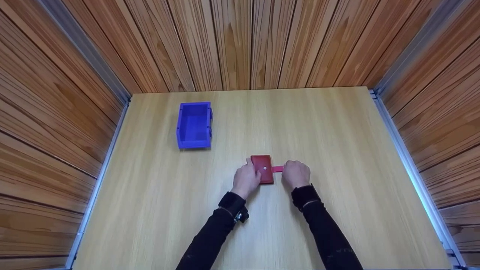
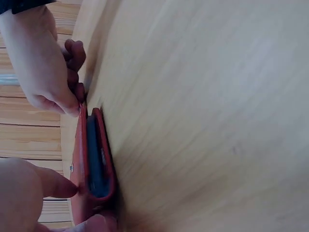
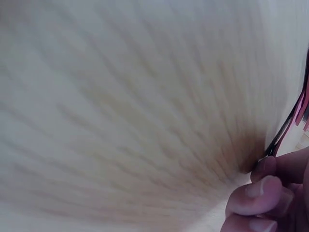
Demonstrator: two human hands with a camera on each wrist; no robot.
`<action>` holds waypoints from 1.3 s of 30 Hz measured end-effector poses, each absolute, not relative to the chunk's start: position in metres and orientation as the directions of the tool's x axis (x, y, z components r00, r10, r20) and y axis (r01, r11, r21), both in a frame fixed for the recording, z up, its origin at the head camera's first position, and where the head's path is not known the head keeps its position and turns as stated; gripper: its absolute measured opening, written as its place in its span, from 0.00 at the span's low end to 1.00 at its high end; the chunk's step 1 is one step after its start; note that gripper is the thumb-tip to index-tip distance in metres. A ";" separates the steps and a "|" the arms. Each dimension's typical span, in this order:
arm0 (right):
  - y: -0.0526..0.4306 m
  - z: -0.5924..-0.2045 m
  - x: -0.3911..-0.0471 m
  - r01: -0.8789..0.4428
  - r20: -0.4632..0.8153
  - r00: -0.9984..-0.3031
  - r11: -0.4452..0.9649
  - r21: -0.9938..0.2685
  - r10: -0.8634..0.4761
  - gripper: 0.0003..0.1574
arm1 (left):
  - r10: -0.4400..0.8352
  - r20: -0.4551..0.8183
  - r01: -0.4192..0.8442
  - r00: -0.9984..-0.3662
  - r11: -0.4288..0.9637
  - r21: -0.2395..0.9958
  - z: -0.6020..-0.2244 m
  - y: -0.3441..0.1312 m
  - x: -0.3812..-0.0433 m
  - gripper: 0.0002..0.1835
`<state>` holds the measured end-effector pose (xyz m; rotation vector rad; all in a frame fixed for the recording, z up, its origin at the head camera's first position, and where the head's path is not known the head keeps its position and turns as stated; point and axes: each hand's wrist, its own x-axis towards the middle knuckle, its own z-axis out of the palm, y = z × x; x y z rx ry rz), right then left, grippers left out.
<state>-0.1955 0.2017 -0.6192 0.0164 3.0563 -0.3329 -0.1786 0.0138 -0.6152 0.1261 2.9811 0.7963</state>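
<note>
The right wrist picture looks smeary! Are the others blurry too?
Right wrist: the table looks smeared, with a brownish shadow by the right hand; left wrist: also soft, with a pale, bright patch across the table and shadow beside the red wallet; head: clearer, with bright shine along the right metal rail.

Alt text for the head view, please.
A person's left grip holds a red wallet on a table while the right grip holds its pink strap. A blue bin sits farther back to the left.
</note>
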 end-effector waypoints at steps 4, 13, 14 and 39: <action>0.201 -0.619 -0.195 0.013 -0.055 -0.998 0.978 -0.210 0.002 0.17 | 0.115 0.015 0.109 -0.993 0.889 0.446 -0.615 0.015 -0.178 0.33; 0.204 -0.621 -0.192 -0.001 -0.036 -0.999 0.985 -0.170 -0.008 0.15 | 0.170 0.034 0.167 -0.985 0.882 0.440 -0.612 0.018 -0.181 0.29; 0.204 -0.621 -0.192 -0.009 -0.023 -1.000 0.985 -0.173 -0.013 0.15 | 0.174 0.040 0.174 -0.984 0.883 0.435 -0.612 0.018 -0.181 0.28; 0.215 -0.609 -0.186 -0.187 0.107 -0.981 0.934 -0.305 -0.162 0.03 | 0.238 0.088 0.251 -0.967 0.948 0.193 -0.618 0.047 -0.179 0.29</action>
